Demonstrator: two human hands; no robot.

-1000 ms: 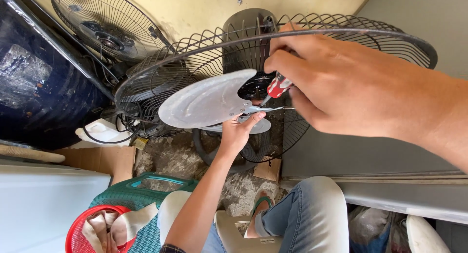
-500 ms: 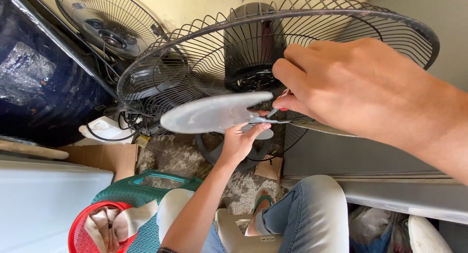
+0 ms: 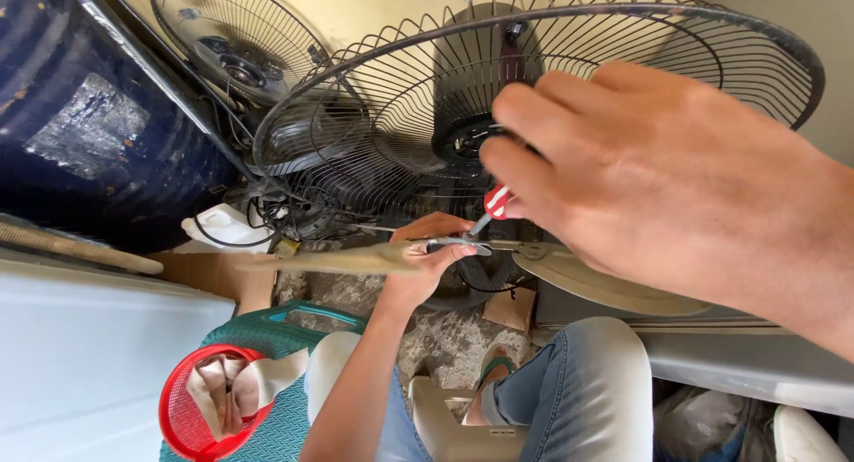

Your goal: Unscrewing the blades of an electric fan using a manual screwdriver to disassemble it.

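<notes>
the left hand (image 3: 427,257) pinches the fan blade (image 3: 356,260) at its hub, in front of the wire guard (image 3: 623,35). the right hand (image 3: 658,177) closes on a small red screwdriver (image 3: 494,204). the blade looks light, thin, a bit flexible; the hub seems the best grip.

Counts of what is in view

Two wire fan guards: a large one (image 3: 569,80) at upper centre, a smaller one (image 3: 236,40) at upper left. One grey fan blade set (image 3: 569,275), one red-handled screwdriver (image 3: 495,204), two hands (image 3: 658,177) (image 3: 427,257), one red basket (image 3: 191,417) at lower left.
</notes>
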